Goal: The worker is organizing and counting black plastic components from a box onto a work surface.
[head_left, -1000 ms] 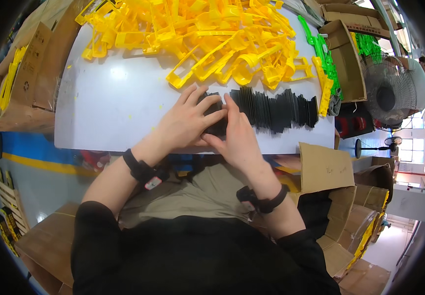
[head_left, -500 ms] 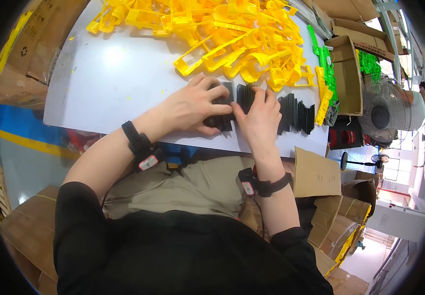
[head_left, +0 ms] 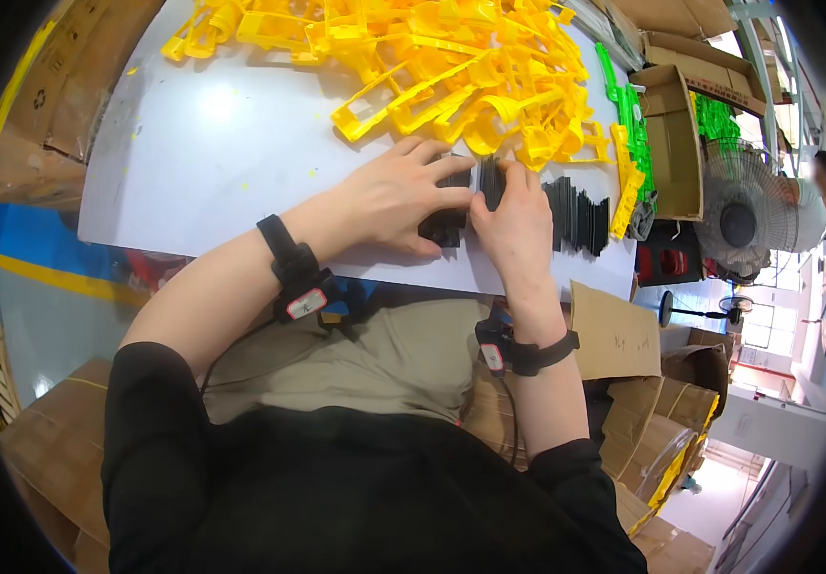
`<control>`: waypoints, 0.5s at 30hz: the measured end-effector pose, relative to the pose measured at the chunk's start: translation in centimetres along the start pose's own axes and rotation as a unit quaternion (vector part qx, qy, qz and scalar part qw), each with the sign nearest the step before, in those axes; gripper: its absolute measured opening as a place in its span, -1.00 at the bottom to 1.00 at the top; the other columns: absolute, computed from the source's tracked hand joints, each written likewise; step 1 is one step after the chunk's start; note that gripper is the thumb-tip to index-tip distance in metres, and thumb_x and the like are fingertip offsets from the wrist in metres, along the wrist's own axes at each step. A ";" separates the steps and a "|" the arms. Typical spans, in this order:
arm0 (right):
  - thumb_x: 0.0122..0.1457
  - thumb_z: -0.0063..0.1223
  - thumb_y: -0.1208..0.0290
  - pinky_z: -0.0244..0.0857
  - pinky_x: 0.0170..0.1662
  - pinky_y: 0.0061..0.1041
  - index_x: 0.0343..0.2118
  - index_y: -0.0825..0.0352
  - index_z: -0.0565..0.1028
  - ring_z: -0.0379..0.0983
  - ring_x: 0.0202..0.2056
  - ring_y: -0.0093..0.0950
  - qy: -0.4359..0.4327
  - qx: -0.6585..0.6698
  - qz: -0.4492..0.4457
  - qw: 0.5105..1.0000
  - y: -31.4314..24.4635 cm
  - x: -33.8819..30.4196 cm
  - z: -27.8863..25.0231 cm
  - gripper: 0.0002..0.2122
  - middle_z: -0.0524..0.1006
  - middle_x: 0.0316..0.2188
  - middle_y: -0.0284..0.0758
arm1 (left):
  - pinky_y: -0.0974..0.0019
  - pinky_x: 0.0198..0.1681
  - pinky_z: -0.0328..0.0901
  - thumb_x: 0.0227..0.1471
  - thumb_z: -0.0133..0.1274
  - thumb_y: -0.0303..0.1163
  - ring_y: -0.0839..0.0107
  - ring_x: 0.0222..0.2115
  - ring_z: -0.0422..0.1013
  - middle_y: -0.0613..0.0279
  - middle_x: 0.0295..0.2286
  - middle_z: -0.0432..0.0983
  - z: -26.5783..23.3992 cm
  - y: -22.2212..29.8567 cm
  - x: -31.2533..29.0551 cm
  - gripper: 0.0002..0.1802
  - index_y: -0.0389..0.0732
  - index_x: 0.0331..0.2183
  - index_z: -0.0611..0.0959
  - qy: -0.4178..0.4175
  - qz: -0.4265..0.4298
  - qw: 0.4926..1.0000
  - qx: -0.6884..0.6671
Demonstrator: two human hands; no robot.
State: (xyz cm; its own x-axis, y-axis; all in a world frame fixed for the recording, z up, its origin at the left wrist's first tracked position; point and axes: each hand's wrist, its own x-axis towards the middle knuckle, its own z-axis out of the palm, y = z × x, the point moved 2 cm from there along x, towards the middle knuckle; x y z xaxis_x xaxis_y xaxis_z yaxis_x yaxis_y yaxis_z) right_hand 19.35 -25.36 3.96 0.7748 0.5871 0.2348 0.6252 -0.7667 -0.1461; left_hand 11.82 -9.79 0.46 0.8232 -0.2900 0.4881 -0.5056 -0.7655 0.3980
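Thin black flat pieces stand on edge in a row near the front edge of the white table [head_left: 241, 220]. My left hand [head_left: 389, 201] curls its fingers and thumb round the left stack of black pieces [head_left: 446, 228], partly covering it. A narrow gap separates that stack from the middle stack of black pieces [head_left: 492, 180]. Around the middle stack my right hand [head_left: 518, 230] is closed, thumb on the left side and fingertips at its far end. More black pieces [head_left: 580, 218] stand unevenly just right of this hand.
A heap of yellow plastic parts [head_left: 470, 72] covers the far side of the table. Green plastic parts [head_left: 631, 120] and a yellow part [head_left: 626, 182] lie along the right edge. Beyond are an open cardboard box [head_left: 673, 143] and a fan [head_left: 738, 220]. Another person stands behind the fan.
Both hands have shifted right along the row with their stacks. The right-hand stack is now closer to the pieces at the right end.
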 end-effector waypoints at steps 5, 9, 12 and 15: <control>-0.07 0.19 0.38 0.36 -0.12 -0.23 -0.13 0.38 0.42 0.44 -0.18 -0.12 0.001 0.026 -0.006 1.000 0.5 -0.1 -0.3 -0.60 0.45 -0.19 -0.09 | 0.12 0.09 0.17 -0.38 0.31 -0.06 0.05 0.00 0.25 0.20 0.03 0.35 -0.2 -0.1 1.1 -0.34 -0.02 -0.14 0.56 -0.080 -0.012 0.997 0.001; -0.05 0.19 0.40 0.35 -0.11 -0.25 -0.14 0.39 0.42 0.44 -0.18 -0.12 -0.006 0.038 -0.008 0.999 0.8 -0.2 -0.6 -0.62 0.46 -0.20 -0.10 | 0.14 0.05 0.19 -0.37 0.30 -0.03 0.08 -0.01 0.26 0.22 -0.02 0.38 -0.1 -0.1 1.8 -0.35 -0.04 -0.15 0.55 -0.126 0.002 0.992 0.008; -0.05 0.19 0.41 0.35 -0.10 -0.26 -0.15 0.40 0.43 0.44 -0.18 -0.12 -0.006 0.052 -0.016 0.998 1.0 -0.2 -0.7 -0.63 0.46 -0.19 -0.11 | 0.13 0.03 0.20 -0.35 0.30 -0.02 0.11 -0.03 0.27 0.23 -0.07 0.39 -0.1 -0.1 2.1 -0.37 -0.04 -0.16 0.55 -0.142 0.001 0.990 0.011; -0.05 0.19 0.41 0.34 -0.10 -0.27 -0.16 0.41 0.43 0.43 -0.17 -0.13 -0.007 0.063 -0.018 0.998 1.1 -0.2 -0.8 -0.63 0.47 -0.19 -0.12 | 0.12 0.03 0.19 -0.35 0.30 -0.02 0.11 -0.04 0.26 0.23 -0.09 0.39 0.1 -0.3 2.0 -0.37 -0.06 -0.18 0.55 -0.130 0.008 0.991 0.005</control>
State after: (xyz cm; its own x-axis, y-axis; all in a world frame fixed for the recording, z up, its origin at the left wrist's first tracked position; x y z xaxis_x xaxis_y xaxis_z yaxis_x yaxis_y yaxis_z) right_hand 19.77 -26.55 4.55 0.7518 0.6181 0.2297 0.6594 -0.7066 -0.2568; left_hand 13.68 -10.18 1.25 0.8548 -0.4395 0.2760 -0.5172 -0.7654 0.3830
